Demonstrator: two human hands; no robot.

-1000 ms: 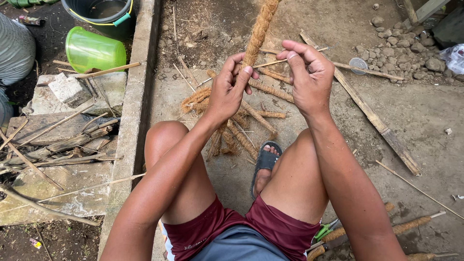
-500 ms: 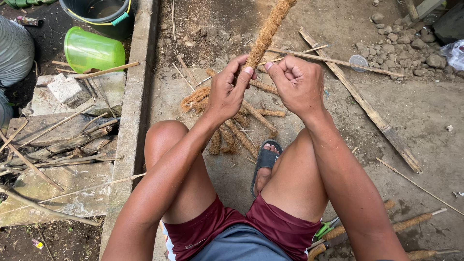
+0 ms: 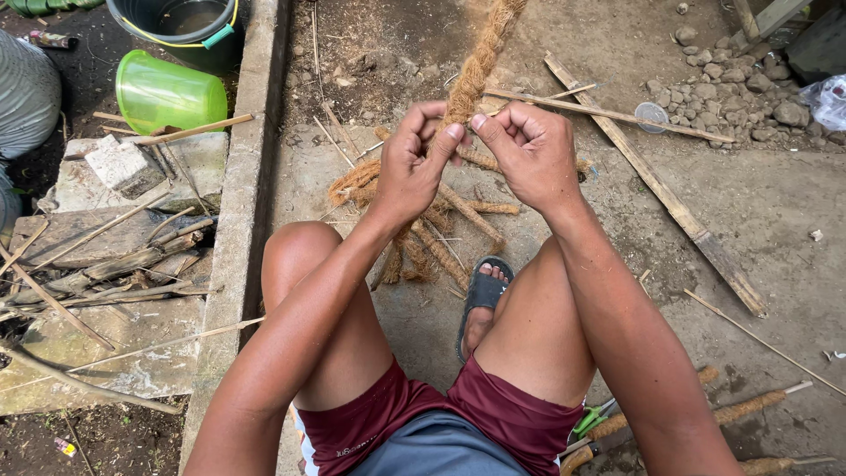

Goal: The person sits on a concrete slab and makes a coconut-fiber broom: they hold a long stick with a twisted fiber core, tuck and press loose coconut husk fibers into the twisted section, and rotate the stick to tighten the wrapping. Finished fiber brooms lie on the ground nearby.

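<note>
Two hands, left hand and right hand, pinching one coir-wrapped stick; several more sticks below, open ground far right.

A crumpled clear plastic bag lies at the right edge, beside grey stones.

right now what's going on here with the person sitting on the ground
A person sits on bare ground with knees up, working a thick brown coir rope that runs up and away out of the picture. The left hand and right hand pinch its near end together between the fingertips. More fibre-wrapped sticks lie on the ground below the hands, a sandal shows between the legs, and a green tub lies on its side to the left.
</note>
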